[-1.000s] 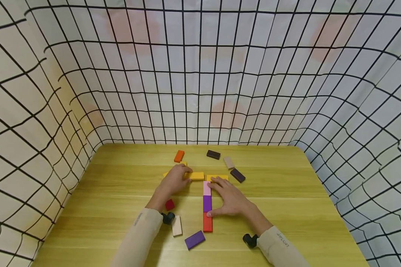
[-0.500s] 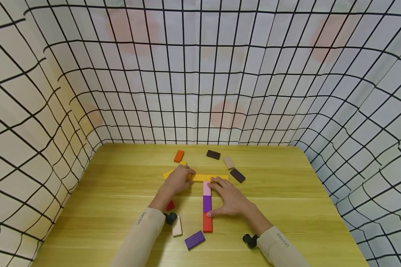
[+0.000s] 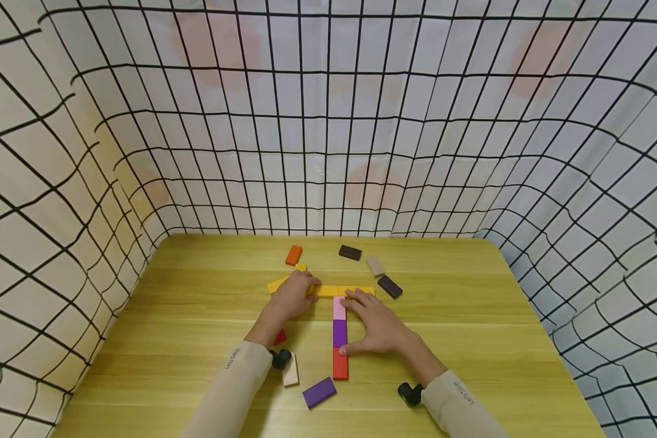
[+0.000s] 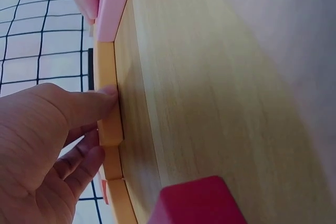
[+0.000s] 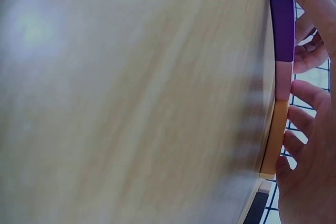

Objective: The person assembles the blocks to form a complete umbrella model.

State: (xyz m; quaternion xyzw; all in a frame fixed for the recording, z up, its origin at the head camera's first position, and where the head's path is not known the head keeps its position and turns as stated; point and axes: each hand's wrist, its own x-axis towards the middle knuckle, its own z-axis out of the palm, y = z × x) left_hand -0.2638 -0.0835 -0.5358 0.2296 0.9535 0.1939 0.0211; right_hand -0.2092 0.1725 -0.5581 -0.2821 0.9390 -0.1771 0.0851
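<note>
Near the middle of the table, my left hand [image 3: 292,295] pinches a yellow block [image 3: 326,292], thumb on its near side and fingers behind, as the left wrist view shows. That block's right end meets a second yellow block [image 3: 368,291]. Below their joint runs a column of a pink block [image 3: 339,310], a purple block [image 3: 339,333] and a red block [image 3: 340,366], end to end. My right hand [image 3: 380,325] is spread beside this column. Its thumb touches the red block, and its fingertips rest at the pink block and the right yellow block.
Left of the left hand lie more yellow pieces [image 3: 275,285], partly hidden. Around them are an orange block [image 3: 293,255], dark blocks [image 3: 350,252], a beige block [image 3: 375,266], a dark red block [image 3: 280,336], a cream block [image 3: 290,371] and a loose purple block [image 3: 319,393]. Netting surrounds the table.
My left hand has slid slightly right with its yellow block, closing the small gap to the other yellow block. Over the last half second it stays still. My right hand has not moved.
</note>
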